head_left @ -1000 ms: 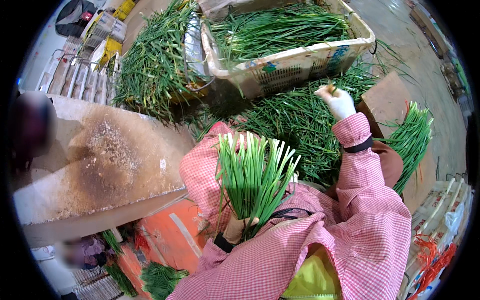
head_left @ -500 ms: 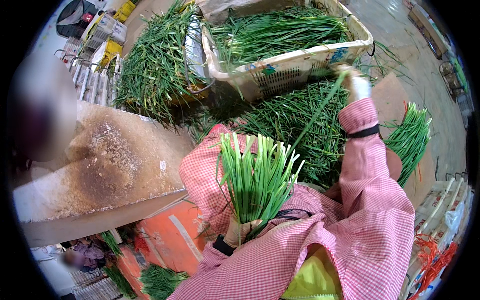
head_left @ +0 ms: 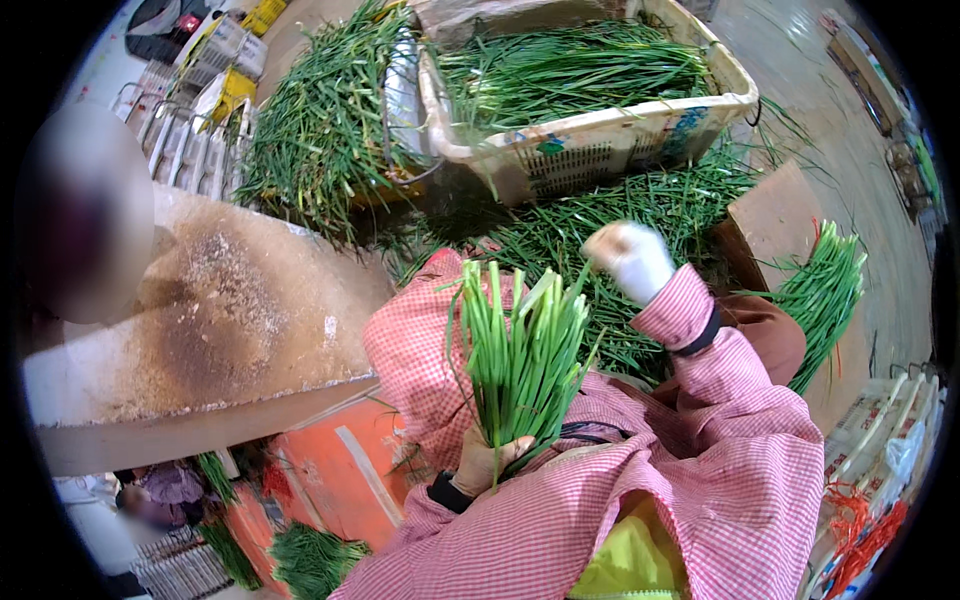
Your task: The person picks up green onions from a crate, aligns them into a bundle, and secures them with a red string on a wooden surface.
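My left hand (head_left: 484, 460) is wrapped round the lower part of a bunch of garlic chives (head_left: 525, 350). The pale cut ends point up and away from me, and the bunch stands above my lap. To its upper right, my right hand (head_left: 632, 258), in a white covering with bare-looking fingertips, hovers apart from the bunch. Motion smears its fingers, so I cannot make out whether they hold anything. Under that hand lies a heap of loose green leaves (head_left: 640, 215).
Ahead stands a cream plastic crate (head_left: 600, 135) of chives, with another leafy pile (head_left: 320, 130) to its left. A stained board (head_left: 225, 310) is at my left. A tied bunch (head_left: 825, 300) rests on cardboard (head_left: 775, 225) at right, near red ties (head_left: 865, 540).
My right hand has come back from the crate's front edge, moving left and toward me near the bunch. The long stalk trailing from it no longer shows. The left hand keeps its grip.
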Tool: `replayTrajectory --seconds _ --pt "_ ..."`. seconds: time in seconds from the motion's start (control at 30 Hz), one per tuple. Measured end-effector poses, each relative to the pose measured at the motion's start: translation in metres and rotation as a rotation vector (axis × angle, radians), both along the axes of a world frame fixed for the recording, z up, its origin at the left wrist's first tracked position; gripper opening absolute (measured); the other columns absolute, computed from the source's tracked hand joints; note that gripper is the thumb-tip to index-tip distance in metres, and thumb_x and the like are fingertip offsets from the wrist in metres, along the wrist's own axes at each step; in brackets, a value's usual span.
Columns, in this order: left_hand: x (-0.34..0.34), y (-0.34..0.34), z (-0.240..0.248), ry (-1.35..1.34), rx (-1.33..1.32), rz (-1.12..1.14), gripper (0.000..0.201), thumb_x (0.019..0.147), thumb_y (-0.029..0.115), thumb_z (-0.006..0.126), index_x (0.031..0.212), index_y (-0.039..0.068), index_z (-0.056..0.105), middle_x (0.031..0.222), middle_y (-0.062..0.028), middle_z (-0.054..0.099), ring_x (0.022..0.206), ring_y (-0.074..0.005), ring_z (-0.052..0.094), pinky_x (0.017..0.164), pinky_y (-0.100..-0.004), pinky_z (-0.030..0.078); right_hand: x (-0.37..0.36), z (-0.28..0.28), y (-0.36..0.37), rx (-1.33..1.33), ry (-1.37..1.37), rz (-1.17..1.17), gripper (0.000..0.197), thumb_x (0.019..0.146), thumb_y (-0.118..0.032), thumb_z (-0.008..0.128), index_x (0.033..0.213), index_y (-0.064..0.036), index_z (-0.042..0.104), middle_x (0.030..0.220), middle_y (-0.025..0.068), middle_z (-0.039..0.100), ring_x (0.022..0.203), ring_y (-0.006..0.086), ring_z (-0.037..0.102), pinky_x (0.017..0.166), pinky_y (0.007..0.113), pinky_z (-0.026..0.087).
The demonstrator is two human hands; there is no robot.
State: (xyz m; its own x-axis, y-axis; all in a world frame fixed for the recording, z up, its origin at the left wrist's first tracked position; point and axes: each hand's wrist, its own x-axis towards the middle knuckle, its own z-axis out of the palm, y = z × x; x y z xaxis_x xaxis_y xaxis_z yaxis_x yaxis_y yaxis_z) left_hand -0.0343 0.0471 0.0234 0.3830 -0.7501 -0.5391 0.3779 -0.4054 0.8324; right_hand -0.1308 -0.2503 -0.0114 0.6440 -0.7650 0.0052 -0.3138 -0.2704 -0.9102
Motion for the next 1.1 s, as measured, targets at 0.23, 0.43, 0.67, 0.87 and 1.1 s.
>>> replayTrajectory --seconds 0.23,0.43,0.67,0.87,1.1 --pt "0.002 -0.005 -0.002 -0.318 -0.036 -0.182 0.03 0.073 0.01 0.066 0.1 0.0 0.059 0.09 -0.0064 0.064 0.079 -0.0146 0.059 0.071 -0.0275 0.047 -0.07 0.005 -0.096 -0.687 0.218 -0.76 0.038 0.082 -0.03 0.059 0.105 0.0006 0.055 0.085 0.0123 0.062 0.083 0.0222 0.057 0.073 0.033 0.045" --pt "0.003 -0.003 -0.008 -0.531 -0.016 -0.217 0.027 0.072 0.014 0.068 0.094 0.0 0.059 0.086 -0.0101 0.064 0.073 -0.0179 0.062 0.064 -0.0295 0.048 0.0 0.084 0.057 0.708 -0.002 0.14 0.034 0.082 -0.025 0.058 0.105 0.0005 0.055 0.061 0.0061 0.059 0.049 0.0086 0.053 0.045 0.021 0.04" --pt "0.001 0.001 -0.007 -0.166 -0.019 -0.145 0.028 0.07 0.001 0.063 0.097 0.0 0.055 0.091 -0.0049 0.062 0.083 -0.0131 0.057 0.075 -0.0275 0.045 -0.021 0.061 -0.065 0.176 -0.713 -0.171 0.029 0.086 -0.019 0.049 0.104 0.0021 0.054 0.073 0.0114 0.061 0.063 0.0149 0.059 0.056 0.022 0.046" --pt "0.01 -0.003 -0.006 0.12 -0.142 -0.225 0.035 0.075 0.004 0.061 0.11 0.001 0.053 0.103 -0.0049 0.06 0.092 -0.0122 0.055 0.083 -0.0269 0.043 0.023 0.126 0.007 -0.846 0.441 0.488 0.122 0.031 -0.035 0.084 0.135 -0.0116 0.026 0.138 0.0138 0.027 0.129 0.0331 0.023 0.101 0.055 0.017" --pt "0.009 -0.018 -0.018 0.234 -0.225 -0.398 0.046 0.077 0.004 0.061 0.12 0.002 0.046 0.114 -0.0057 0.056 0.104 -0.0141 0.052 0.092 -0.0282 0.038 0.071 0.104 0.03 -0.146 0.577 1.316 0.04 0.064 -0.034 0.072 0.097 -0.0139 0.064 0.08 0.0076 0.064 0.08 0.0239 0.061 0.073 0.035 0.045"
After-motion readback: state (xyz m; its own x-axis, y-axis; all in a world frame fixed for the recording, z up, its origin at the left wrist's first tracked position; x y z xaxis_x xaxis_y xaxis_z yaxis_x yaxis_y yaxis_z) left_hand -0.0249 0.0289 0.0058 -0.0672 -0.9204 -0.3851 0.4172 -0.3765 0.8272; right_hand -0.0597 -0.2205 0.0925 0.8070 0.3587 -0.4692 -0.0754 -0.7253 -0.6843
